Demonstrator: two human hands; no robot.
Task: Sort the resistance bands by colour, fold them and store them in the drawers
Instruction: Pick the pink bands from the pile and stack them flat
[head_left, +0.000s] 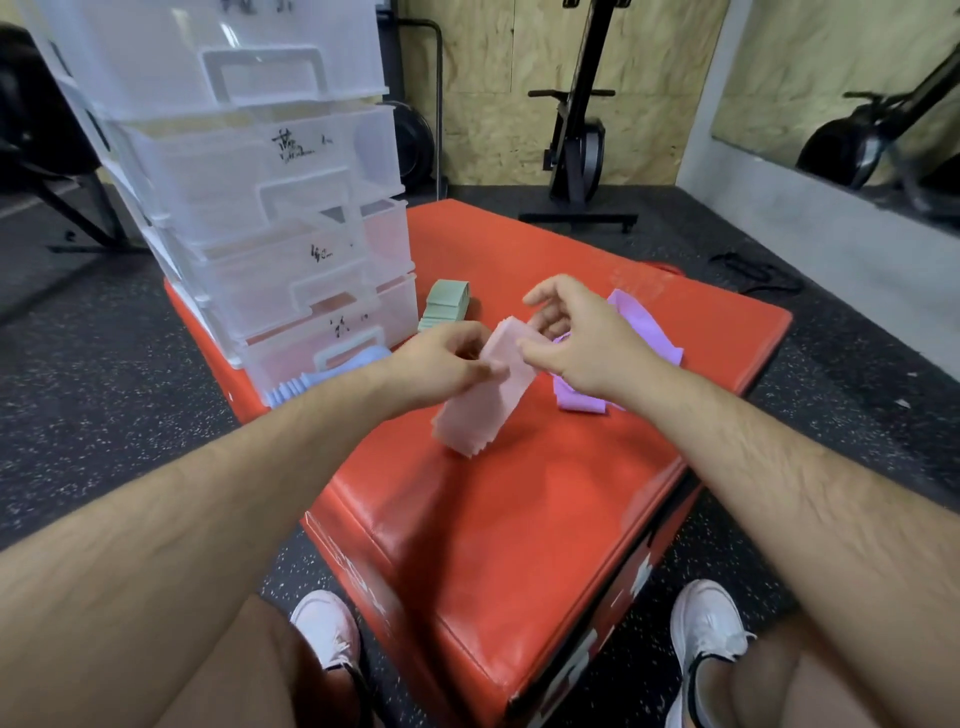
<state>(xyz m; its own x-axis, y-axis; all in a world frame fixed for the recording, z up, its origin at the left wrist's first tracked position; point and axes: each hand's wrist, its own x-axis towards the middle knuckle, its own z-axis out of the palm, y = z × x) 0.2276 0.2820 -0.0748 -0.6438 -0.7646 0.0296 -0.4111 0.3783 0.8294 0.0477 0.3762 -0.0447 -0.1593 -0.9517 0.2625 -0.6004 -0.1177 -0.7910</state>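
Observation:
A stack of folded pink bands (485, 400) is held tilted over the red box (483, 525), its lower end near the box top. My left hand (441, 364) pinches the stack's upper left edge. My right hand (576, 343) pinches the upper right corner with thumb and forefinger, its other fingers spread. Purple bands (652, 327) lie loose behind and under my right hand. A folded green stack (444, 306) rests beside the clear drawer tower (249, 208). Light blue bands (332, 376) lie in front of the lowest drawer.
The drawer tower stands on the box's far left corner, its drawers labelled in black marker and pulled out stepwise. Black speckled gym flooring surrounds the box. A black exercise machine (579, 135) stands behind, and a black strap (756, 273) lies on the floor at right.

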